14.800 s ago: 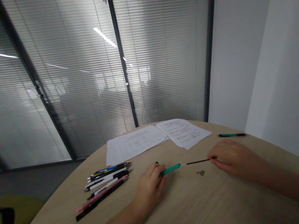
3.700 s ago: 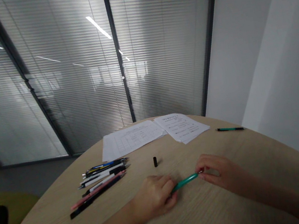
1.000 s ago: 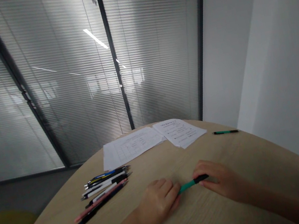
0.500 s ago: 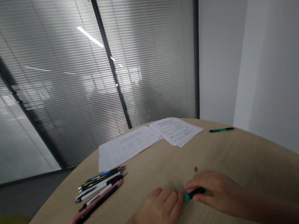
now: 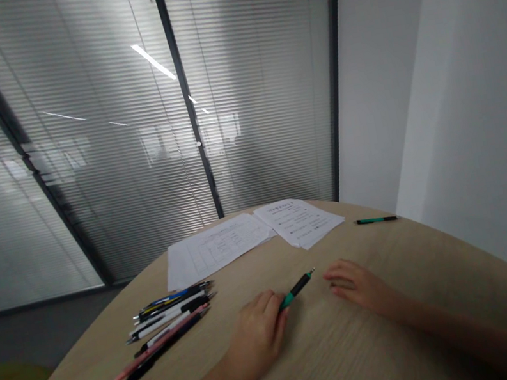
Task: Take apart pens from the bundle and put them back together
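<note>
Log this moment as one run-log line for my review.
left hand: fingers against green-and-black mechanical pencil | right hand: open, apart from pencil | nearby: pile of pens

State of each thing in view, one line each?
Green-and-black mechanical pencil: tilted across the tabletop, metal tip pointing away from the person.
Left hand: fingers at the pencil's green end, grip unclear.
Right hand: open, apart from the pencil.
Bundle of black, white and pink pens: side by side, untouched.
Two white printed paper sheets: flat, edges overlapping.
Second green-and-black pencil: lying alone.
</note>
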Tool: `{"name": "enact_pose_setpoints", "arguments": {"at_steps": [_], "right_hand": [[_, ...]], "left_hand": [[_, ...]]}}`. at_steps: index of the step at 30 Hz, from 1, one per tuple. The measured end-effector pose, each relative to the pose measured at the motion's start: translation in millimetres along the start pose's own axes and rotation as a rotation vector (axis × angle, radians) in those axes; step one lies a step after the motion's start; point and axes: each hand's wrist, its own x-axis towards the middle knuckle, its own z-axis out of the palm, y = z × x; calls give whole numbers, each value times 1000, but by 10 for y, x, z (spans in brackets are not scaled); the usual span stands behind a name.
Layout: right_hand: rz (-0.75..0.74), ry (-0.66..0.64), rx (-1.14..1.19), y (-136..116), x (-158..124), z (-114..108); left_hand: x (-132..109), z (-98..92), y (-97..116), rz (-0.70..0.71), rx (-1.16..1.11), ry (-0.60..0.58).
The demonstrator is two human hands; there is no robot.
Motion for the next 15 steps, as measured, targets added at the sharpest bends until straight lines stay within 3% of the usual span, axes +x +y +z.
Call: {"name": "enact_pose_setpoints", "arguments": {"at_steps": [6, 10, 15], "right_hand": [[36, -5, 44, -15, 3, 8], [205, 61, 314, -123, 34, -38], [293, 19, 600, -295, 19, -53]], "left_hand": [[18, -5, 15, -32, -48, -34], [17, -6, 12, -55, -65, -50], [13, 2, 8, -52, -61, -64]]}}
